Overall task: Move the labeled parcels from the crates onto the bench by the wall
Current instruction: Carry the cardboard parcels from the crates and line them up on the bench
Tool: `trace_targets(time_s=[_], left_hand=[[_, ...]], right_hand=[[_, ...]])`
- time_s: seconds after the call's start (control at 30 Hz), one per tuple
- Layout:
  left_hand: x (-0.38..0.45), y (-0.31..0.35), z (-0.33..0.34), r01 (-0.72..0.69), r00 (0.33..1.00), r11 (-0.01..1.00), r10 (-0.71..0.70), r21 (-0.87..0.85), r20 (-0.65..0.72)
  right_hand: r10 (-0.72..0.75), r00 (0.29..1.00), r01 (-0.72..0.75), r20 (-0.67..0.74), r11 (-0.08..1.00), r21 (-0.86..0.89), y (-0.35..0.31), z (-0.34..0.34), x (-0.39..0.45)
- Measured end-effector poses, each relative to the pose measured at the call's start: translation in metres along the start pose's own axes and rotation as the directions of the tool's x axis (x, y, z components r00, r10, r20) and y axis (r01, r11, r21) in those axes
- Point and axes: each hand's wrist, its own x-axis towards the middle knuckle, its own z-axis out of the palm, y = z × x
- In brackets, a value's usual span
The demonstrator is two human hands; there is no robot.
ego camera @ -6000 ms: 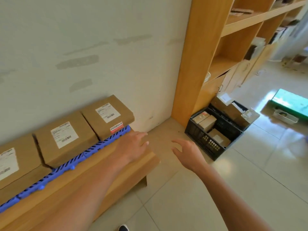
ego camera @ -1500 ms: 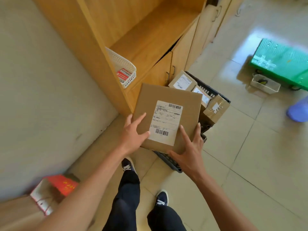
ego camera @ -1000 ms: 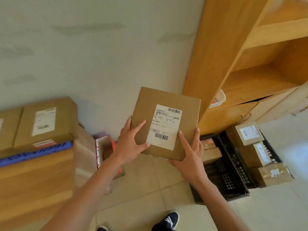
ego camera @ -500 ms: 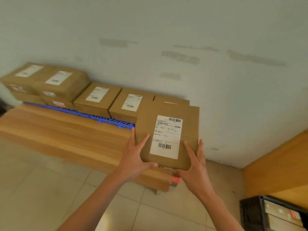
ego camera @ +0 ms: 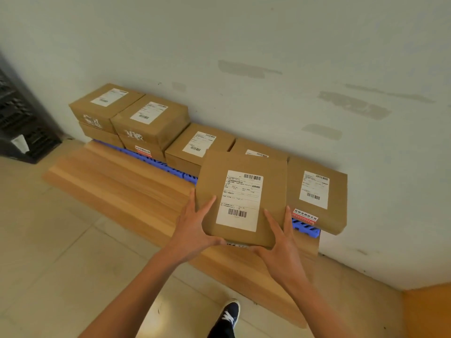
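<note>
Parcel (ego camera: 241,198): brown cardboard, white label.

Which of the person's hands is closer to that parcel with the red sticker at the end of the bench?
The right hand. It grips the held parcel at the corner beside the red-stickered parcel; the left hand holds the opposite corner, farther away.

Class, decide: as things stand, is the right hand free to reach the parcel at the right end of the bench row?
Probably not yet. The right hand helps the left hand hold the carried parcel; the end parcel lies just beside it, nothing between.
</note>
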Motion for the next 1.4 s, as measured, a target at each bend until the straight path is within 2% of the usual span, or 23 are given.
trace_targets(time_s=[0.23,0.4,0.57,0.7,0.8,0.93,1.1,1.4], left_hand=[[0.092,-0.039,-0.037,0.008,1.000,1.000,-0.008,0.019,0.010],[0.139,-0.057,-0.060,-0.062,0.997,0.990,0.067,0.125,-0.031],[0.188,-0.074,-0.077,-0.064,0.998,0.961,0.069,0.270,-0.007],[0.225,-0.103,-0.091,-0.150,0.988,0.923,0.155,0.354,0.013],[0.250,-0.126,-0.112,-0.233,0.964,0.901,0.264,0.367,-0.038],[0.290,-0.154,-0.151,-0.240,0.950,0.880,0.300,0.410,-0.090],[0.335,-0.185,-0.186,-0.198,0.968,0.836,0.250,0.511,-0.033],[0.352,-0.204,-0.192,-0.288,0.950,0.789,0.306,0.543,0.060]], right_hand=[[0.017,0.999,-0.020,0.046,0.998,0.066,-0.019,0.035,0.100],[0.047,0.998,-0.052,0.046,0.993,0.105,-0.037,0.057,0.158],[0.095,0.995,-0.099,0.041,0.991,0.088,-0.051,0.080,0.207],[0.152,0.988,-0.156,0.040,0.982,0.105,-0.059,0.104,0.242],[0.187,0.982,-0.187,0.002,0.980,0.066,-0.069,0.122,0.262],[0.244,0.969,-0.240,-0.035,0.967,0.084,-0.086,0.143,0.288],[0.226,0.974,-0.224,-0.019,0.971,0.084,-0.106,0.156,0.315],[0.205,0.977,-0.204,0.058,0.979,-0.012,-0.118,0.164,0.338]])
